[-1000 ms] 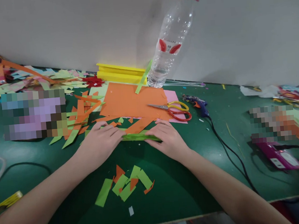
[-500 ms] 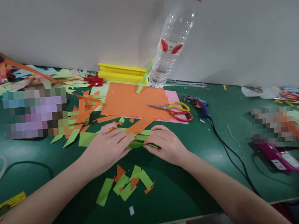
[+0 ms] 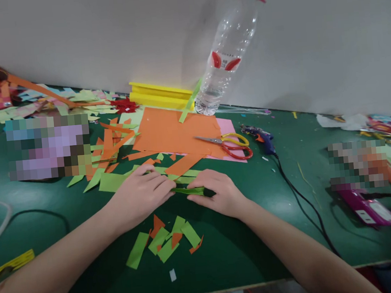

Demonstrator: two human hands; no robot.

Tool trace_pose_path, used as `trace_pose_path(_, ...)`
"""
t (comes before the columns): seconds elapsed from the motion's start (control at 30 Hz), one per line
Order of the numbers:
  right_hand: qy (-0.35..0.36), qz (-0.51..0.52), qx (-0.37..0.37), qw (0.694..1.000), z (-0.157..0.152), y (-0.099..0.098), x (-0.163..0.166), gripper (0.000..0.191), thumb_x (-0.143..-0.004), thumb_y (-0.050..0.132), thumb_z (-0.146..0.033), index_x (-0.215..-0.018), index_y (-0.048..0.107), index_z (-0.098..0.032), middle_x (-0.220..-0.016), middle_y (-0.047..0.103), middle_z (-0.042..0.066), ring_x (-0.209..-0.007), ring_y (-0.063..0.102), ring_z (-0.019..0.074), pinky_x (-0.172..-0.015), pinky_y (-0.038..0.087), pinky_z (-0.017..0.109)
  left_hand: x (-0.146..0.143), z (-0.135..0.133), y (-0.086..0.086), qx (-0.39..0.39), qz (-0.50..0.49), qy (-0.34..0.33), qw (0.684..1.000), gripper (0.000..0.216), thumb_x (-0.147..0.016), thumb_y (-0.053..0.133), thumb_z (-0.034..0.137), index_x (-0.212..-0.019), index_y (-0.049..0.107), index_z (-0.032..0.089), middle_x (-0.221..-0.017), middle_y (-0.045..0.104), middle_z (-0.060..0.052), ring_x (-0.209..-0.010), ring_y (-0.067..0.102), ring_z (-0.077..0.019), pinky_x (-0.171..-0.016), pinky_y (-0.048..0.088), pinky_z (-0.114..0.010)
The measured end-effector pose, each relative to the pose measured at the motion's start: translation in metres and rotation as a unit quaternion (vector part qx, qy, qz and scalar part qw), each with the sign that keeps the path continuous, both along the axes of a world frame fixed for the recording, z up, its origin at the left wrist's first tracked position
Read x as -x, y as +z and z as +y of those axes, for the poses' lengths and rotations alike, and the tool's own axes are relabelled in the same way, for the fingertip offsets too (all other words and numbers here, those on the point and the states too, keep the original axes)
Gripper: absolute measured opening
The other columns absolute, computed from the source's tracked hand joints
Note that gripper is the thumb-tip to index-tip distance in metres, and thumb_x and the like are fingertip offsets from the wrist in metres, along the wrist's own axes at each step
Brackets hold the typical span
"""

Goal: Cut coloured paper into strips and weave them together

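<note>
A narrow green paper strip (image 3: 189,191) stretches between my two hands, just above the green table. Its left end is pinched in my left hand (image 3: 147,187), whose fingers are curled and partly hide it. My right hand (image 3: 220,192) has thumb and fingers around the other end. Behind the hands lie more green strips (image 3: 111,182) and an orange strip (image 3: 186,164). Small green and orange paper scraps (image 3: 167,240) are scattered in front of them.
Scissors (image 3: 227,144) rest on an orange sheet (image 3: 169,128), near a glue gun (image 3: 265,140) with a black cord. A plastic bottle (image 3: 222,64) stands at the wall beside a yellow folded piece (image 3: 160,95). A magenta device (image 3: 367,206) lies right; paper offcuts (image 3: 75,100) lie left.
The fingers of my right hand have shifted and parted a little, showing more of the green strip between the hands. My left hand stays almost in place.
</note>
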State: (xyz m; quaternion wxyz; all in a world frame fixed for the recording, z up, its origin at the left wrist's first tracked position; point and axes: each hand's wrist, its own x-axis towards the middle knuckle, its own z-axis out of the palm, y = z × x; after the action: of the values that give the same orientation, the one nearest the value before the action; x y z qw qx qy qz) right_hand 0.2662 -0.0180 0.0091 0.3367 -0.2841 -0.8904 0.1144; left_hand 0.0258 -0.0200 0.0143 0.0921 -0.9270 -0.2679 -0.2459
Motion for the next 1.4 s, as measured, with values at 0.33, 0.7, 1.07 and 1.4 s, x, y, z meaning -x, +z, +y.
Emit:
trace_pose_path(0.33,-0.025,-0.004,0.014,1.000,-0.0001,-0.0015,-0.0001,0.012,-0.092,0.060,-0.029,-0.088,0.069,-0.022,-0.079,0.076,0.000,-0.072,0.071,0.0133,-0.067,0.054,0.025,0.0000,0.0000,0.0001,-0.007,-0.001,0.009,1.000,0.025,-0.102,0.039,0.022,-0.089,0.060,0.016,-0.076,0.068,-0.001,-0.065,0.059,-0.0161,-0.081,0.040,-0.034)
trace_pose_path(0.7,-0.025,0.006,0.001,1.000,-0.0002,-0.0001,0.0004,0.016,-0.091,0.061,-0.031,-0.083,0.071,-0.020,-0.075,0.076,0.000,-0.069,0.070,0.0125,-0.066,0.053,0.023,0.0005,0.0008,-0.0004,-0.008,0.006,0.006,1.000,0.029,-0.103,0.038,0.023,-0.086,0.061,0.015,-0.074,0.068,-0.002,-0.062,0.058,-0.0161,-0.079,0.040,-0.035)
trace_pose_path(1.07,-0.028,-0.001,0.012,1.000,-0.0003,0.0017,0.0010,0.021,-0.094,0.057,-0.031,-0.084,0.071,-0.020,-0.068,0.075,-0.002,-0.062,0.068,0.0116,-0.061,0.051,0.022,0.0004,0.0012,0.0006,0.003,0.015,-0.002,1.000,0.034,-0.102,0.038,0.022,-0.078,0.061,0.016,-0.066,0.062,0.002,-0.058,0.054,-0.0144,-0.079,0.038,-0.034)
trace_pose_path(1.4,-0.029,-0.005,0.026,0.999,0.0006,0.0000,-0.0002,0.022,-0.094,0.056,-0.034,-0.083,0.072,-0.022,-0.064,0.073,-0.003,-0.061,0.067,0.0114,-0.061,0.051,0.023,0.0006,0.0014,-0.0004,0.009,0.018,-0.004,1.000,0.032,-0.102,0.040,0.022,-0.079,0.061,0.016,-0.066,0.062,0.001,-0.058,0.054,-0.0146,-0.080,0.038,-0.034)
